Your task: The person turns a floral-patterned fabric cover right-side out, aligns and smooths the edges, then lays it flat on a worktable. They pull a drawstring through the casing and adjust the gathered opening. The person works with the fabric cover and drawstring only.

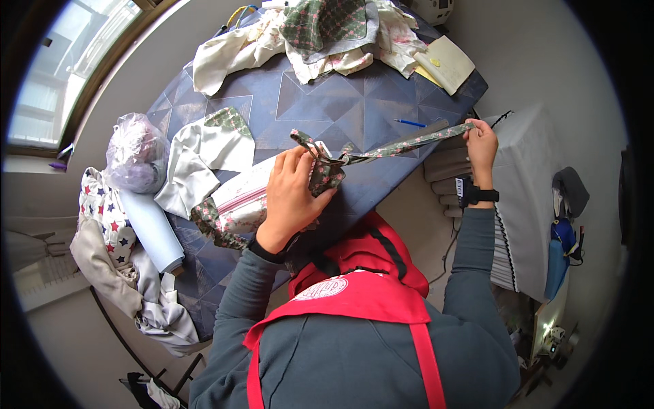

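A small white, pink-flowered fabric pouch (238, 198) with a pink zipper line lies near the table's front edge. Green floral cloth trims both of its ends. My left hand (294, 194) is closed over the right part of the pouch, fingers bent round its top, hiding what lies beneath. From that end a narrow green floral strap (409, 144) stretches to the right, pulled nearly straight above the table. Its far tip is pinched in my right hand (481, 142), out past the table's edge.
Past the strap lies a blue pen (410, 123). Fabric pieces (327, 34) and a paper pad (446, 65) sit at the back. Leftward are white cloth (194, 160), a stuffed plastic bag (136, 153) and a pale blue roll (151, 232). A grey-covered object (528, 191) stands at right.
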Motion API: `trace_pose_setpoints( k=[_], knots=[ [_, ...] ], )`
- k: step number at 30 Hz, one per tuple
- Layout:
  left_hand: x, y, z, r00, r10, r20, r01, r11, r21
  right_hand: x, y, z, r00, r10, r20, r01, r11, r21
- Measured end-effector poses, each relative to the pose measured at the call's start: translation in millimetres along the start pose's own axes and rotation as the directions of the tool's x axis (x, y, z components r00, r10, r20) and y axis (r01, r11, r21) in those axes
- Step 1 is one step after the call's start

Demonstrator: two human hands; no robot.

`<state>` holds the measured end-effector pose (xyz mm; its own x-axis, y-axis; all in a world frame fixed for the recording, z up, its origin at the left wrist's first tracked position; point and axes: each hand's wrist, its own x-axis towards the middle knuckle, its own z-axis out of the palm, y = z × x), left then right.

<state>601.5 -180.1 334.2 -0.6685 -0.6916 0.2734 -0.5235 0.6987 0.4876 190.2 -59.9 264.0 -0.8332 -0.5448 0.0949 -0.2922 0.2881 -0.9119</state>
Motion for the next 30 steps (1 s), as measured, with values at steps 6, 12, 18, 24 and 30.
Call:
trace_pose_setpoints(
  k=[6, 12, 18, 24, 30],
  knots=[
    [20.3, 41.5, -24.2, 0.975, -0.176, -0.133, 0.186, 0.98, 0.071, 17.0, -12.3, -26.1, 0.778, 0.13, 0.615, -0.051, 0.988, -0.144],
    [68.7, 144.8, 34.2, 0.997, 0.054, -0.062, -0.057, 0.998, -0.035, 18.0, -32.7, -26.0, 0.776, 0.09, 0.624, -0.095, 0.995, -0.026],
    [138.8, 186.8, 135.0, 0.999, 0.003, 0.053, 0.001, 0.997, -0.08, 25.3, -52.0, -47.4, 0.879, -0.104, 0.466, 0.027, 0.985, 0.17],
    [192.7, 199.5, 139.1, 0.974, 0.002, 0.226, 0.137, 0.791, -0.596, 25.5, -58.5, -59.8, 0.904, -0.281, 0.321, 0.202, 0.945, 0.258],
    [186.1, 183.8, 124.0, 0.969, -0.081, 0.233, 0.214, 0.747, -0.629, 10.3, -62.4, -72.8, 0.82, -0.04, 0.571, -0.283, 0.839, 0.464]
  ],
)
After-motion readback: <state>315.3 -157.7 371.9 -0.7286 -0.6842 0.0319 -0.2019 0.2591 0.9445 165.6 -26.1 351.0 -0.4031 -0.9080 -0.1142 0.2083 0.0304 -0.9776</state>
